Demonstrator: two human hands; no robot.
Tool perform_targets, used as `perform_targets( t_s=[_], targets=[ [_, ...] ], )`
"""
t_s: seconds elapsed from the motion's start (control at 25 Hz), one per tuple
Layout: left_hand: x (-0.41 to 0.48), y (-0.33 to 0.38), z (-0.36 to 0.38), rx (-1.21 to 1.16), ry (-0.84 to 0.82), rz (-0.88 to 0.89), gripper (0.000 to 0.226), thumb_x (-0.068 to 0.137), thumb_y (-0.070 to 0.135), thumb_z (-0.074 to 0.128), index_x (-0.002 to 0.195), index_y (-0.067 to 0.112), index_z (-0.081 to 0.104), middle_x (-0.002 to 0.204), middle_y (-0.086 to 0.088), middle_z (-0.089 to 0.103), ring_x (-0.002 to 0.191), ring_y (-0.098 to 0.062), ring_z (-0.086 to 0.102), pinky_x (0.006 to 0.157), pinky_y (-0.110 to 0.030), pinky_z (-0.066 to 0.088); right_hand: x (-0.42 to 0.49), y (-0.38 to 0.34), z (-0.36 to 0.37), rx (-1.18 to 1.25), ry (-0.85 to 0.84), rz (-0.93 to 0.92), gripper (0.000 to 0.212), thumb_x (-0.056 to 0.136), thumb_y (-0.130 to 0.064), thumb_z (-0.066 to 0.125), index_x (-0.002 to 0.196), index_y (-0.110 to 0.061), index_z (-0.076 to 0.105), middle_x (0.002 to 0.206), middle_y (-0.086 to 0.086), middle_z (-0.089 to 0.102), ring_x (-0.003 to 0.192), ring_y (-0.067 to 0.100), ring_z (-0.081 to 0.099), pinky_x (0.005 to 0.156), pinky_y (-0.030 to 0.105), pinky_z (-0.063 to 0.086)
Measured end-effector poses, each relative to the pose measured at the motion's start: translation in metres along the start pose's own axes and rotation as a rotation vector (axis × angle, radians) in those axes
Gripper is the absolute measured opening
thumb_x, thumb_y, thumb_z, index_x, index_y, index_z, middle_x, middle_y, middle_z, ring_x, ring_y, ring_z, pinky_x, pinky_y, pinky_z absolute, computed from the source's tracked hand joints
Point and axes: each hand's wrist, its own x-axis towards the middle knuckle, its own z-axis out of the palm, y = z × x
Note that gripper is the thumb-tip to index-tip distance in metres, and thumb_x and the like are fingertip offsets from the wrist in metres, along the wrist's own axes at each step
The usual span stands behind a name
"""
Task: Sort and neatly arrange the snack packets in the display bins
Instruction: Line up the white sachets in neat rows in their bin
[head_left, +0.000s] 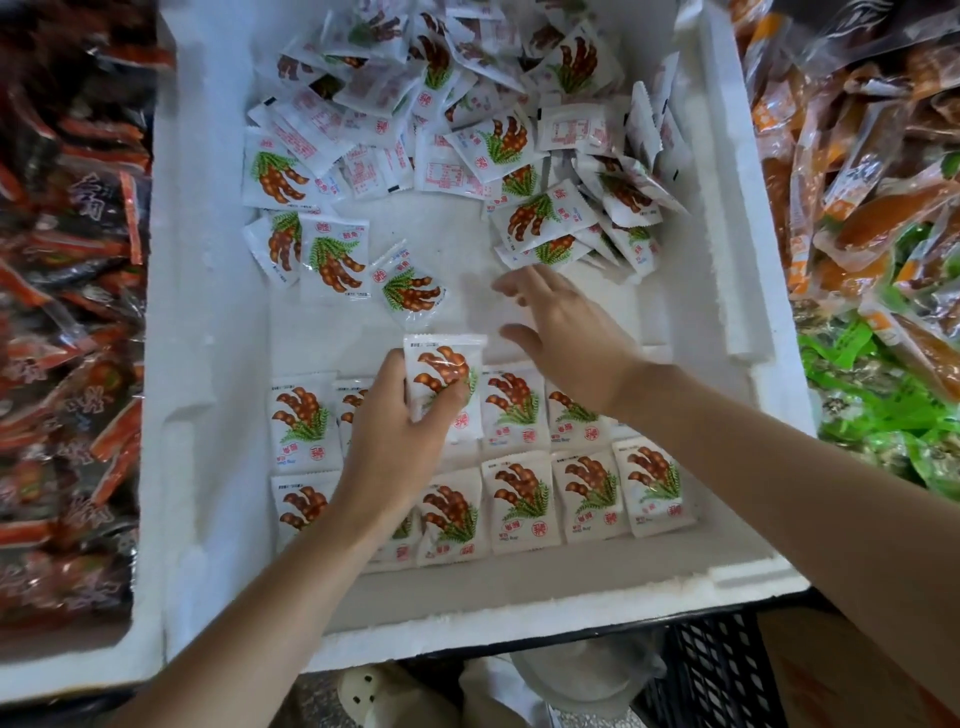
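Two neat rows of packets (514, 402) near; left hand (400, 431) pinches one white packet (444, 371), right hand (566, 332) spread, empty, in foam bin (208, 364).

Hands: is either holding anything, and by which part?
The left hand grips a white snack packet by its lower half; the right hand holds nothing.
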Motion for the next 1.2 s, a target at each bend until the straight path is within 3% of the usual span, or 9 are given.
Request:
perform_targets(
  t_s=[0.32,0.4,0.52,0.64,0.76,0.88,1.0,1.08,1.2],
  targets=[
    [0.001,-0.007,-0.063,0.108,0.121,0.062,0.022,0.091,0.026,0.059,0.102,0.007,0.055,0.087,-0.016,0.063,0.085,-0.039,0.056,0.075,-0.052,0.048,0.075,-0.051,0.045,-0.082,-0.039,0.339,0.058,0.087,-0.05,0.055,0.124,-0.006,0.045,0.122,0.01,0.05,0.114,0.027,0.046,0.087,0.035,0.04],
    [-0.006,-0.004,-0.07,0.129,0.118,0.075,0.026,0.09,0.027,0.058,0.1,0.004,0.052,0.08,-0.022,0.057,0.075,-0.039,0.051,0.073,-0.053,0.047,0.071,-0.057,0.044,0.081,0.004,0.347,0.042,0.089,-0.04,0.058,0.114,-0.008,0.049,0.11,0.01,0.059,0.097,0.027,0.055,0.071,0.034,0.043],
    [-0.018,0.003,-0.079,0.176,0.11,0.127,0.011,0.092,0.022,0.057,0.091,0.014,0.05,0.078,-0.016,0.06,0.076,-0.027,0.057,0.069,-0.037,0.048,0.049,-0.054,0.035,0.268,0.183,0.26,0.033,0.087,-0.027,0.065,0.11,-0.008,0.054,0.101,0.009,0.065,0.088,0.024,0.061,0.072,0.039,0.052],
    [-0.028,0.008,-0.094,0.217,0.135,0.204,0.018,0.091,0.029,0.055,0.094,0.012,0.05,0.08,-0.019,0.061,0.074,-0.03,0.058,0.067,-0.045,0.048,0.017,-0.057,0.02,0.386,0.223,0.209,0.03,0.081,-0.024,0.072,0.106,-0.015,0.059,0.081,-0.008,0.063,0.067,-0.002,0.059,0.06,0.014,0.048],
    [-0.038,0.009,-0.11,0.204,0.205,0.226,0.042,0.084,0.045,0.048,0.098,0.006,0.049,0.081,-0.025,0.059,0.074,-0.037,0.057,0.066,-0.055,0.045,-0.006,-0.074,0.018,0.433,0.022,0.139,0.023,0.081,-0.02,0.07,0.098,-0.025,0.057,0.075,-0.016,0.059,0.068,-0.005,0.059,0.065,0.016,0.049],
    [-0.05,0.006,-0.122,0.122,0.257,0.192,0.033,0.083,0.043,0.05,0.107,0.02,0.052,0.092,-0.016,0.062,0.085,-0.033,0.06,0.076,-0.051,0.049,-0.011,-0.098,0.034,0.349,-0.236,-0.022,0.024,0.089,-0.019,0.061,0.112,-0.024,0.061,0.096,-0.013,0.063,0.072,-0.007,0.057,0.08,0.025,0.052],
    [-0.056,0.0,-0.129,0.086,0.289,0.177,0.026,0.084,0.043,0.052,0.106,0.028,0.05,0.094,-0.019,0.061,0.087,-0.036,0.059,0.077,-0.054,0.048,-0.009,-0.116,0.061,0.327,-0.492,-0.05,0.032,0.094,-0.019,0.054,0.125,-0.023,0.054,0.117,-0.004,0.062,0.061,0.0,0.06,0.064,0.016,0.05],
    [-0.056,-0.003,-0.132,0.093,0.319,0.18,0.031,0.085,0.043,0.052,0.107,0.02,0.051,0.091,-0.023,0.059,0.084,-0.043,0.055,0.075,-0.06,0.046,-0.008,-0.126,0.077,0.302,-0.557,-0.073,0.027,0.093,-0.021,0.056,0.119,-0.021,0.051,0.111,0.006,0.065,0.052,0.008,0.056,0.053,0.02,0.047],
    [-0.057,-0.004,-0.133,0.088,0.344,0.175,0.039,0.085,0.042,0.051,0.107,0.009,0.05,0.09,-0.025,0.058,0.082,-0.042,0.055,0.074,-0.061,0.045,-0.008,-0.135,0.093,0.278,-0.574,-0.06,0.02,0.091,-0.019,0.058,0.109,-0.014,0.05,0.11,0.008,0.062,0.074,0.01,0.061,0.066,0.025,0.05]
  ],
)
